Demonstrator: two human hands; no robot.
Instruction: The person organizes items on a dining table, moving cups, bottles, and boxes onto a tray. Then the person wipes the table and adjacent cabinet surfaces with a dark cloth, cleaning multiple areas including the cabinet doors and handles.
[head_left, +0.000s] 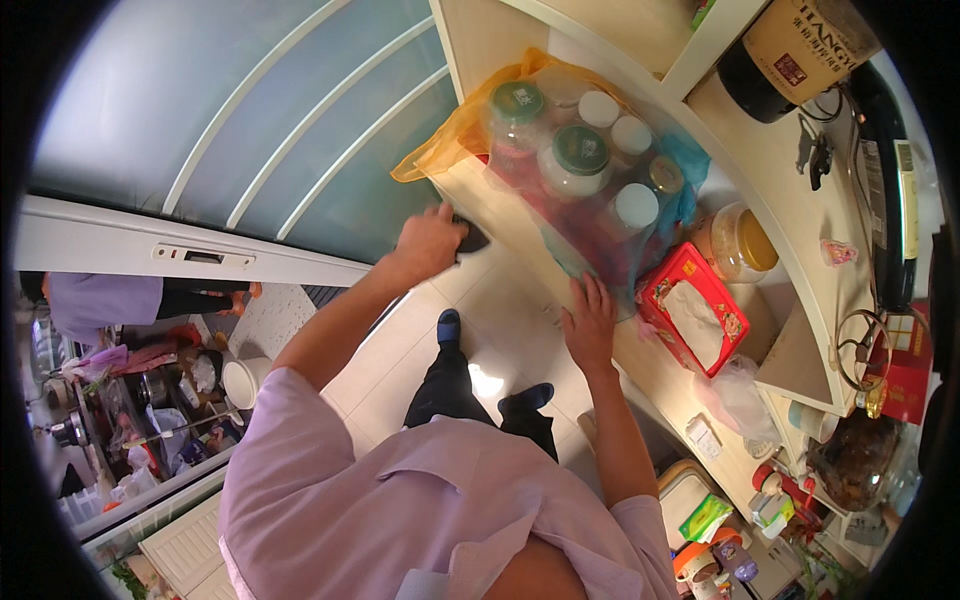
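My left hand (431, 238) is closed on a dark cloth or pad (471, 236), too blurred to tell which, at the far end of the pale shelf edge (517, 232). On the front edge of that shelf, my right hand (590, 319) rests with its fingers spread, touching the thin bag's lower edge. Lidded glass jars (576, 161), green-topped and white-topped, stand in or under a translucent orange and blue bag (660, 217). Right of my right hand is a red box (694, 307) with white tissue in it.
A gold-lidded jar (754, 244) stands behind the red box. Bottles, scissors (817, 157) and a glass jar of dark contents (859, 457) occupy the shelves at right. A frosted sliding door (300, 112) is at left; beyond it, a person in a purple top (105, 304) is near a cluttered counter.
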